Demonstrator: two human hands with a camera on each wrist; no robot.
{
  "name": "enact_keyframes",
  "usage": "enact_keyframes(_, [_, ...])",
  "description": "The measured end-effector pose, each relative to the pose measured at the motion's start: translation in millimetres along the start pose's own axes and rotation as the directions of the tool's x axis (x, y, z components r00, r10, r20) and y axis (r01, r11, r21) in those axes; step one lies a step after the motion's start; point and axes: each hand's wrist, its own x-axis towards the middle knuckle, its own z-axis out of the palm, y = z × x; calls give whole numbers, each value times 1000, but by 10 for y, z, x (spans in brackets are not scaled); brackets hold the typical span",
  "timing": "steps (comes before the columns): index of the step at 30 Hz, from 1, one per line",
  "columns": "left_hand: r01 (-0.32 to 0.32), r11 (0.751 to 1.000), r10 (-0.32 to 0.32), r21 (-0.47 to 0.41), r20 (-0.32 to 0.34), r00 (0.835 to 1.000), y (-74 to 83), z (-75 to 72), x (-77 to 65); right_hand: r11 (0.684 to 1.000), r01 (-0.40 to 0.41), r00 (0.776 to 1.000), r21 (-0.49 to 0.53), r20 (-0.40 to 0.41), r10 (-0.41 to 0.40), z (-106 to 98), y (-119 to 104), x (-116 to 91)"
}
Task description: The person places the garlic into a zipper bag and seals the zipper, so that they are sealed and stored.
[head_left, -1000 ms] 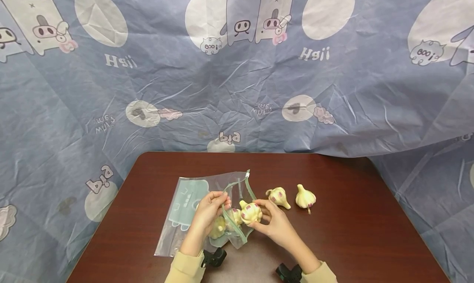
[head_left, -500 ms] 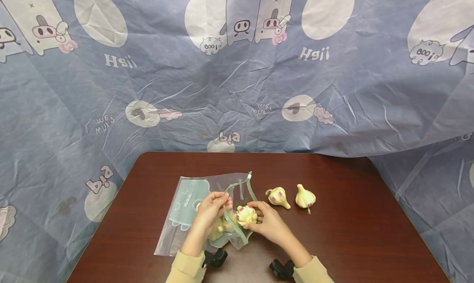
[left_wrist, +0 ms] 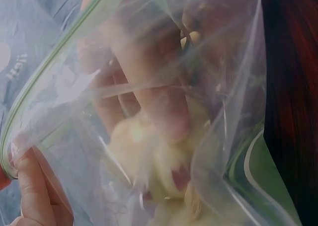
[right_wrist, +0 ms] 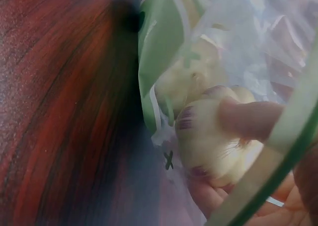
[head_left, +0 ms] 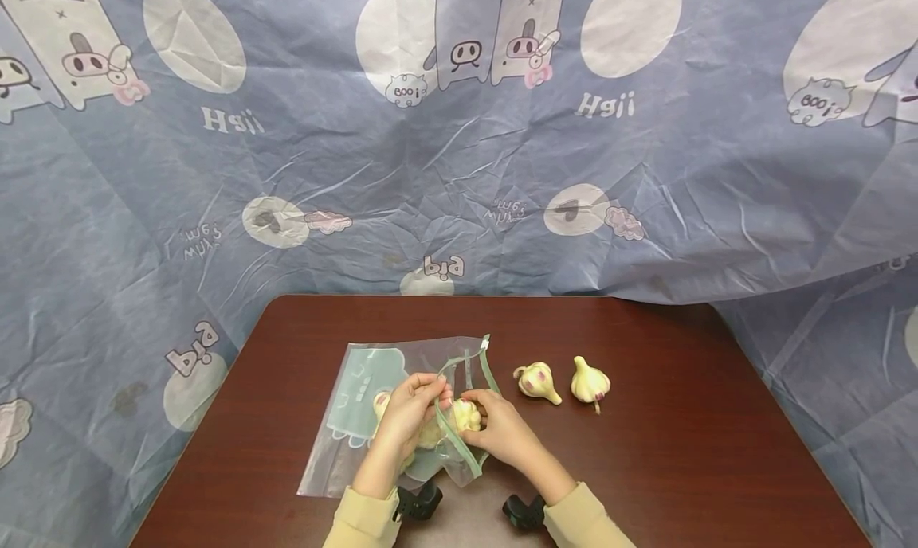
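A clear zip bag (head_left: 323, 460) with a green-edged mouth lies on the table, its mouth spread toward the right. My left hand (head_left: 407, 416) pinches the near edge of that mouth between thumb and fingers. Inside the opening, my right hand (head_left: 505, 428) grips a garlic bulb (head_left: 467, 415). The right wrist view shows the thumb and fingers around this purple-streaked bulb (right_wrist: 213, 136), with another garlic bulb (right_wrist: 198, 72) deeper in the bag. Through the plastic in the left wrist view, the right fingers (left_wrist: 169, 116) press on the pale bulb. My left hand partly hides the bag's contents.
Two more garlic bulbs, one lying on its side (head_left: 538, 381) and one with its stem up (head_left: 591, 382), rest on the table right of the bag. A patterned blue cloth (head_left: 459, 158) hangs behind the brown table (head_left: 674, 436).
My right hand has moved left, carrying the garlic bulb from the bag's mouth to inside it. My left hand keeps its pinch on the edge, almost unmoved.
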Motion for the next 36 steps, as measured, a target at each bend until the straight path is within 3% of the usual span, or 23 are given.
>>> enact_keyframes(9, [9, 1000, -9, 4, 2, 1000, -14, 16, -9, 985, 63, 997, -159, 48, -56, 111, 1, 56])
enact_keyframes(17, [11, 1000, -11, 7, 8, 1000, -28, 14, -7, 985, 68, 994, -157, 90, -54, 76, 5, 52])
enact_keyframes(21, [13, 1000, -13, 0, 6, 1000, -33, 5, -1, 994, 41, 993, -101, 111, -30, -2, -26, 25])
enact_keyframes(27, [12, 1000, -12, 2, -1, 1000, -31, 4, -4, 996, -31, 993, 79, 112, 22, -171, -93, -54])
enact_keyframes(30, [11, 1000, -11, -2, -4, 1000, -29, 1, 5, 989, -46, 996, 140, 84, 34, -254, -114, -98])
enact_keyframes(36, [7, 1000, -7, -4, 1, 1000, -25, -10, 14, 978, 3, 1000, 208, -21, 1, -381, -148, -189])
